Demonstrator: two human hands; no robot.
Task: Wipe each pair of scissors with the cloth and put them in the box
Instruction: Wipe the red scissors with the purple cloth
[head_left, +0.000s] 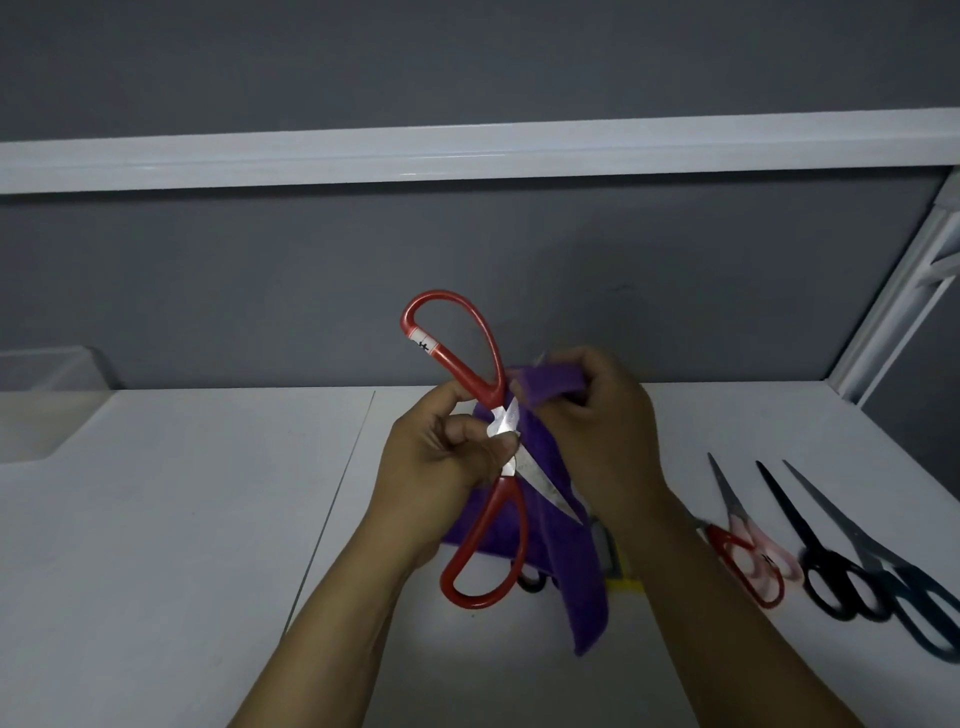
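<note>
The left hand (441, 452) pinches the opened red scissors (511, 501) at the pivot, above the worktop's (208, 519) middle. The right hand (597, 431) curls round the purple cloth (566, 561) over one blade. Best to draw the cloth from pivot to tip, fingers off the edge. The box (47, 400) sits at the far left edge.

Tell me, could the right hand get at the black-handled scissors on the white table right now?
Probably not right away: the right hand grips the purple cloth. The black-handled scissors lie uncovered on the white table, on that hand's side, so the way itself looks free.
</note>
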